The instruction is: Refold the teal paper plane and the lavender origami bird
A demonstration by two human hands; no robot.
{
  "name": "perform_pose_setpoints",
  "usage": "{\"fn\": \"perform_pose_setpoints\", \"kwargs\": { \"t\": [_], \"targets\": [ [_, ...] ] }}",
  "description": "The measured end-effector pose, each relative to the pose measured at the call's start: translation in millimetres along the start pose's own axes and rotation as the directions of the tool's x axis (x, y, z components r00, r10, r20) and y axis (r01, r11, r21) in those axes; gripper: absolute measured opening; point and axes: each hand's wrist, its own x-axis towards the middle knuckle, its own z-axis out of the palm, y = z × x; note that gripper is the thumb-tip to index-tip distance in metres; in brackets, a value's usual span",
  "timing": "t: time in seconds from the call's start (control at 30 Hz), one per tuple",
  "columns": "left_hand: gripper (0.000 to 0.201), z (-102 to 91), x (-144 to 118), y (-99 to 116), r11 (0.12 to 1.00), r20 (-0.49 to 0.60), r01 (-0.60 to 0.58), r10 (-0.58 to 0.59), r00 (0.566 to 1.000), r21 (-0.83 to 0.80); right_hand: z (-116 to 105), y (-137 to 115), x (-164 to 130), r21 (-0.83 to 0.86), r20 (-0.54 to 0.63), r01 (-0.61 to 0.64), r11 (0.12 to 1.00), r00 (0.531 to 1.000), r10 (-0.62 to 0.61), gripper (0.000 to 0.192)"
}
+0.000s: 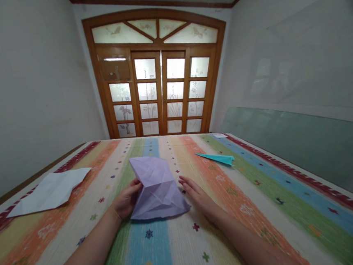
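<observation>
**Lilac paper between two hands on a striped cloth**

A striped tablecloth covers the table; at its left edge lies a creased white sheet; in the middle, a partly folded lilac paper; the left hand pinches its left corner; the right hand rests flat, fingers together, just beside its right edge; farther right lies a small teal folded paper.

Soft daylight is coming through the frosted panes of the wooden door, blown out white there. The room is evenly lit and rather dim, with a faint shadow under the lilac paper. Walls bow at the edges, and the bench's striped cloth smears near the corners.
</observation>
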Motion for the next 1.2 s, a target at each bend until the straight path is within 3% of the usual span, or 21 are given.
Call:
{"fn": "perform_pose_setpoints", "kwargs": {
  "t": [0.17,0.27,0.33,0.43,0.6,0.77,0.93,1.03,1.2],
  "targets": [
    [0.029,-2.6,-1.8,2.0,0.999,0.057,0.023,-0.021,0.998,-0.033,4.3,2.1,-0.9,0.401,0.074,-0.209,0.892,0.978,0.196,0.068],
    [0.032,1.8,-1.7,2.0,1.0,0.043,0.027,-0.026,0.999,-0.009,4.4,0.2,-1.3,0.491,0.142,-0.288,0.822,0.958,0.251,0.065],
    [0.034,5.1,0.0,1.9,0.999,-0.005,0.017,-0.017,1.0,0.029,2.5,-1.0,-1.2,0.516,0.192,-0.29,0.806,0.956,0.221,0.057],
    [0.037,5.9,5.2,1.3,0.993,-0.091,0.004,0.007,0.996,0.12,-2.5,-0.2,0.2,0.53,0.205,-0.249,0.811,0.965,0.163,0.054],
    [0.04,-6.4,15.3,-4.1,0.954,-0.204,-0.007,0.071,0.976,0.299,-11.7,5.4,5.2,0.408,0.036,-0.138,0.903,0.99,0.135,0.049],
    [0.042,-19.2,20.4,-10.0,0.883,-0.218,-0.037,0.156,0.963,0.468,-14.2,10.6,8.8,0.28,-0.053,-0.098,0.955,0.992,0.118,0.036],
    [0.044,-19.5,20.0,-8.3,0.871,-0.192,-0.03,0.142,0.971,0.491,-14.2,16.0,11.9,0.318,-0.072,-0.065,0.946,0.993,0.092,0.034],
    [0.035,-18.0,17.9,-5.9,0.877,-0.16,-0.05,0.143,0.977,0.478,-15.1,16.5,10.7,0.349,-0.08,-0.096,0.932,0.988,0.131,0.029],
    [0.014,-20.0,15.6,-5.4,0.888,-0.273,0.061,0.074,0.959,0.455,-15.9,16.5,9.0,0.309,-0.116,-0.156,0.938,0.973,0.2,0.015]
  ]
}}
